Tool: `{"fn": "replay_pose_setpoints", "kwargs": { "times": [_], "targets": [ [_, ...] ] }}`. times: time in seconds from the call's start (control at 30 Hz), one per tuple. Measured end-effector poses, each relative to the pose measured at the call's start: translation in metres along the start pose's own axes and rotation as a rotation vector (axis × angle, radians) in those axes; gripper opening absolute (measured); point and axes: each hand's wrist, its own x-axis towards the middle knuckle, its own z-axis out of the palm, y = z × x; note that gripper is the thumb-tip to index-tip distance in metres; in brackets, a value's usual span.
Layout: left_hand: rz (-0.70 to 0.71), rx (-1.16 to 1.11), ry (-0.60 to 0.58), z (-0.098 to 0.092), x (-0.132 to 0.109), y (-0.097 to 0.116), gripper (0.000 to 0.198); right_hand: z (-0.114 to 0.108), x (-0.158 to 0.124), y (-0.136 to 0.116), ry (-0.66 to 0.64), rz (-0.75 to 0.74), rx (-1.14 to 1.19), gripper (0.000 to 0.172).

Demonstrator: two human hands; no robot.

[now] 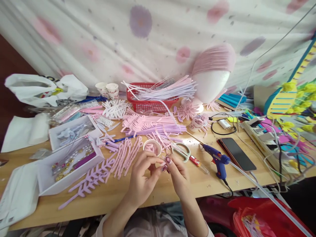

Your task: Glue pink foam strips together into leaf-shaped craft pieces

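Observation:
Over the front of the table, my left hand (143,176) and my right hand (179,174) meet with their fingertips pinched together. Between them shows a small pale pink piece (163,162), which looks like pipe cleaner; fingers cover most of it. Just behind the fingertips stands a paper cup (159,152) with pink pieces inside. Green-handled scissors (184,152) lie behind my right hand. To the left of my hands are pink twisted pipe cleaner strips (125,156) and a lilac branch shape (90,180).
A blue glue gun (218,159), a small red-and-clear tool (199,164) and a phone (237,154) lie to the right. Bead-filled white boxes (53,184) stand left. Behind are a red basket (150,106) of pipe cleaners and a white head form (213,84). Cables surround a power strip (263,144).

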Motion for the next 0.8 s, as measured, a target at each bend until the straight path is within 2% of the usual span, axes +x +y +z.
{"fn": "replay_pose_setpoints", "kwargs": {
  "times": [0.3,0.47,0.6,0.8],
  "targets": [
    [-0.050,-0.143,-0.080,-0.0023,-0.0014,0.0067,0.007,0.0026,-0.0097,-0.0012,-0.016,-0.033,0.048,0.034],
    [-0.110,-0.221,-0.067,0.0015,-0.0037,0.0042,0.008,0.0045,-0.0100,0.0005,0.013,-0.054,0.039,0.035],
    [-0.150,-0.332,-0.039,0.0044,-0.0060,0.0008,0.007,0.0029,-0.0071,0.0007,-0.020,-0.048,0.040,0.036],
    [-0.161,-0.365,-0.048,0.0008,-0.0056,-0.0001,0.007,0.0065,-0.0058,0.0031,-0.002,-0.054,-0.012,0.038]
  ]
}}
